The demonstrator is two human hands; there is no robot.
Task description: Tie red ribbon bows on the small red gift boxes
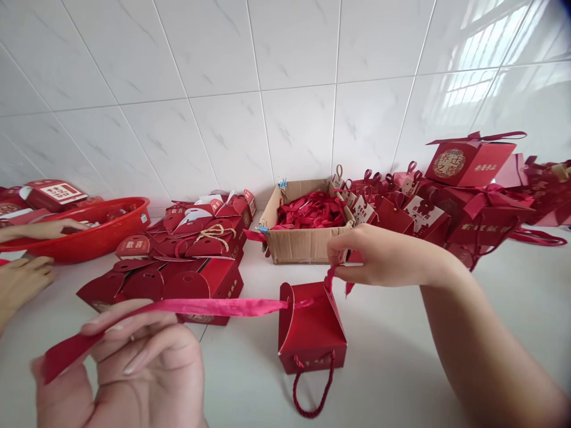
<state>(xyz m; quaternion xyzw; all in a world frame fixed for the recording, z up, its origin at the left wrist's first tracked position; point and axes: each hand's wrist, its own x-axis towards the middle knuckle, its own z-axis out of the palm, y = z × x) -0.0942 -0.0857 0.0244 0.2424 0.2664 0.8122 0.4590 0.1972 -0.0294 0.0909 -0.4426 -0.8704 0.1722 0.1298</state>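
Head view, and both hands are on one long red ribbon (223, 307), strung across a small red box (312, 333) standing on the white counter (392, 368), front and centre. Left hand (143, 362) sits low, palm turned towards the camera, fingers curled in, thumb out to the side; it has the ribbon caught among the fingers, the tail slanting down to the thumb. Right hand (370, 255) comes in from the opposite side, forearm rising steeply, wrist sharply bent, and it's pinching the ribbon between thumb and fingers just above the box's far corner, a short end dangling below. Between them the ribbon passes through the top flaps, nearly level and taut on the left. Out front, a rope handle (311, 414) loops onto the counter. Behind, a cardboard box (307, 246) holds a heap of ribbons (312, 208); packed red boxes (187, 276) sit to the left, and tied boxes (473, 163) stack up on the right. Far left, a co-worker's hand (60, 229) reaches into a red basin (89, 244).
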